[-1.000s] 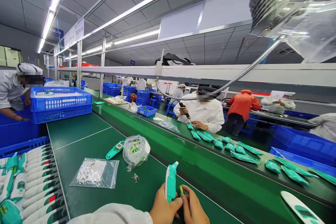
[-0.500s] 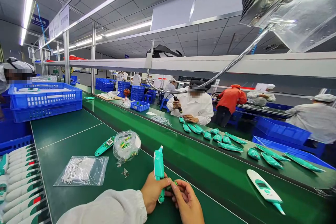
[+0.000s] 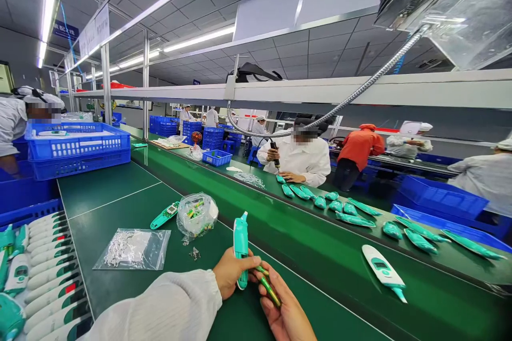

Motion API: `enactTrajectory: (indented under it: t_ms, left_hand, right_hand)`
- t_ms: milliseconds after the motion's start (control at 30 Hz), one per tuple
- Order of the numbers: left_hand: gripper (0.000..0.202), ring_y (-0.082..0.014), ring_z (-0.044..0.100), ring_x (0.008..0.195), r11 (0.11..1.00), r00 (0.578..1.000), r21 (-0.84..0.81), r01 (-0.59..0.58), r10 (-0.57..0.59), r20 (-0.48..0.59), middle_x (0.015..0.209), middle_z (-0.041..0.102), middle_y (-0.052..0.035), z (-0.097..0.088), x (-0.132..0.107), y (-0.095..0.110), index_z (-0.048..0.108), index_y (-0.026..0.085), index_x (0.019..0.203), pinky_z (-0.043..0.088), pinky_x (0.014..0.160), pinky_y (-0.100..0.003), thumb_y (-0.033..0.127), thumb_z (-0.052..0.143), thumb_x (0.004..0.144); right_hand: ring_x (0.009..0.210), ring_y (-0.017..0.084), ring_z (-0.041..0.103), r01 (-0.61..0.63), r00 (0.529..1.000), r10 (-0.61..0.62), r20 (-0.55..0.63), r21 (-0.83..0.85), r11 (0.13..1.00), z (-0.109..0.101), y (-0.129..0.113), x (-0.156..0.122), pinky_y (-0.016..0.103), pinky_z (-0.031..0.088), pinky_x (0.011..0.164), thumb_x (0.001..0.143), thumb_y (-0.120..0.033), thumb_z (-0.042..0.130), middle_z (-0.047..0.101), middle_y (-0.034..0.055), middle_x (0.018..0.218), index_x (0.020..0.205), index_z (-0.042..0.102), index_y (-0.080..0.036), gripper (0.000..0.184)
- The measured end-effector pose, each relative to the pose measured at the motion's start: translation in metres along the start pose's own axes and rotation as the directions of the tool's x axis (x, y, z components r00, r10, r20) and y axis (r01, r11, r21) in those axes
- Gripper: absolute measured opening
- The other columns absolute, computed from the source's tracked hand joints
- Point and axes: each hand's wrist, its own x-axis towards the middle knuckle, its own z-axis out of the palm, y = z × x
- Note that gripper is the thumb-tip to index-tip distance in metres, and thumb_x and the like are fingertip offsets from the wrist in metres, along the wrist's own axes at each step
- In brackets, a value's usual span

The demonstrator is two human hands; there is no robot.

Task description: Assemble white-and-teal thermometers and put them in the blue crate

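My left hand [image 3: 228,273] is wrapped round a teal thermometer housing [image 3: 240,237], held upright with its pale probe tip at the top. Beside its lower end, the fingers of my right hand [image 3: 288,301] close on a green-and-gold battery [image 3: 270,290]; a second, similar piece shows partly at my fingertips. The two hands nearly meet at the housing's lower right side. Behind them on the bench lies an open clear bag [image 3: 196,216] with similar green and yellow pieces. Left of it rests another teal housing [image 3: 164,217] with a circuit board showing.
A flat bag of small white parts [image 3: 134,249] and loose metal bits [image 3: 194,253] lie on the left. Blue crates [image 3: 80,149] and finished thermometers [image 3: 52,272] line the left side. A white thermometer [image 3: 384,272] sits on the belt. Across it, a co-worker [image 3: 300,157] handles teal housings.
My right hand has turned more open to view, and the green-and-gold battery now shows in its fingers. The white thermometer has shifted left along the belt. The view has swung slightly left.
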Motion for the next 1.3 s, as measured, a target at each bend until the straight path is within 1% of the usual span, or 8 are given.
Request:
enactTrajectory:
  t_ms: [100, 233, 600, 767, 967, 1100, 1167, 1300]
  left_hand:
    - [0.052, -0.0082, 0.05, 0.051, 0.996, 0.998, -0.066, 0.056, -0.059, -0.035, 0.065, 0.053, -0.0007, -0.002, 0.001, 0.003, 0.046, 0.013, 0.073, 0.033, 0.043, -0.018, 0.058, 0.064, 0.058]
    - [0.057, -0.0072, 0.047, 0.05, 0.979, 0.989, -0.142, 0.148, -0.15, -0.002, 0.066, 0.052, -0.002, -0.007, 0.003, 0.006, 0.047, 0.012, 0.071, 0.031, 0.041, -0.018, 0.068, 0.036, 0.072]
    - [0.054, -0.0125, 0.054, 0.063, 0.977, 0.982, -0.109, 0.185, -0.181, 0.049, 0.069, 0.055, -0.0042, -0.002, -0.008, 0.005, 0.053, 0.01, 0.069, 0.043, 0.062, -0.025, 0.063, 0.042, 0.074]
    - [0.055, -0.0148, 0.056, 0.063, 0.947, 0.968, -0.232, 0.222, -0.185, 0.172, 0.074, 0.056, -0.0057, 0.003, -0.007, 0.006, 0.051, 0.011, 0.067, 0.044, 0.062, -0.029, 0.064, 0.039, 0.074]
    - [0.064, -0.0134, 0.055, 0.055, 0.944, 0.938, -0.222, 0.245, -0.173, 0.301, 0.084, 0.056, -0.0065, 0.008, -0.007, 0.007, 0.05, 0.012, 0.067, 0.04, 0.051, -0.027, 0.074, 0.035, 0.067]
    - [0.058, -0.0124, 0.054, 0.057, 0.968, 0.981, -0.181, 0.171, -0.15, 0.126, 0.08, 0.057, -0.0082, 0.013, -0.006, 0.007, 0.049, 0.011, 0.064, 0.038, 0.049, -0.023, 0.069, 0.046, 0.065]
    - [0.048, -0.0117, 0.054, 0.061, 0.989, 0.995, -0.115, 0.094, -0.096, -0.008, 0.075, 0.057, -0.0068, 0.013, -0.004, 0.007, 0.05, 0.011, 0.067, 0.039, 0.054, -0.023, 0.058, 0.058, 0.064]
    - [0.028, -0.0104, 0.054, 0.062, 0.999, 0.995, -0.016, 0.05, -0.051, -0.083, 0.064, 0.055, -0.0021, 0.006, -0.003, 0.004, 0.05, 0.011, 0.067, 0.041, 0.064, -0.024, 0.023, 0.073, 0.058]
  right_hand:
    - [0.062, 0.009, 0.05, 0.079, 0.997, -0.08, -0.005, -0.065, 0.995, 0.005, 0.001, -0.004, 0.017, 0.039, 0.046, 0.053, -0.043, 0.074, 0.059, 0.0009, 0.079, 0.09, 0.06, -0.02, 0.046]
    - [0.058, 0.01, 0.048, 0.295, 0.955, -0.265, 0.131, -0.343, 0.892, 0.011, 0.008, -0.011, 0.019, 0.035, 0.044, 0.068, -0.051, 0.059, 0.057, 0.0031, 0.079, 0.097, 0.057, -0.019, 0.043]
    - [0.054, 0.012, 0.045, 0.386, 0.921, -0.322, 0.217, -0.613, 0.69, 0.01, 0.018, -0.014, 0.024, 0.036, 0.05, 0.067, -0.045, 0.061, 0.057, 0.0012, 0.064, 0.083, 0.061, -0.017, 0.033]
    - [0.046, 0.009, 0.04, 0.369, 0.928, -0.323, 0.188, -0.591, 0.717, 0.009, 0.018, -0.008, 0.021, 0.031, 0.043, 0.063, -0.047, 0.065, 0.049, -0.0045, 0.051, 0.082, 0.049, -0.018, 0.038]
    - [0.037, 0.002, 0.027, 0.154, 0.987, -0.11, 0.12, -0.472, 0.868, 0.009, 0.016, -0.003, 0.016, 0.014, 0.038, 0.056, -0.054, 0.068, 0.038, -0.0091, 0.045, 0.073, 0.044, -0.018, 0.047]
    - [0.035, 0.002, 0.027, 0.068, 0.997, -0.042, 0.067, -0.467, 0.881, 0.001, 0.014, 0.008, 0.015, 0.012, 0.035, 0.048, -0.054, 0.072, 0.04, -0.0092, 0.043, 0.073, 0.044, -0.018, 0.052]
    - [0.037, 0.004, 0.035, 0.077, 0.996, -0.089, -0.005, -0.449, 0.89, -0.005, 0.011, 0.014, 0.015, 0.022, 0.033, 0.049, -0.053, 0.072, 0.045, -0.0078, 0.045, 0.08, 0.048, -0.017, 0.053]
    - [0.076, 0.014, 0.059, 0.165, 0.973, -0.208, -0.102, -0.326, 0.931, -0.012, 0.003, 0.014, 0.022, 0.049, 0.066, 0.045, -0.036, 0.076, 0.063, 0.0037, 0.083, 0.094, 0.05, -0.016, 0.059]
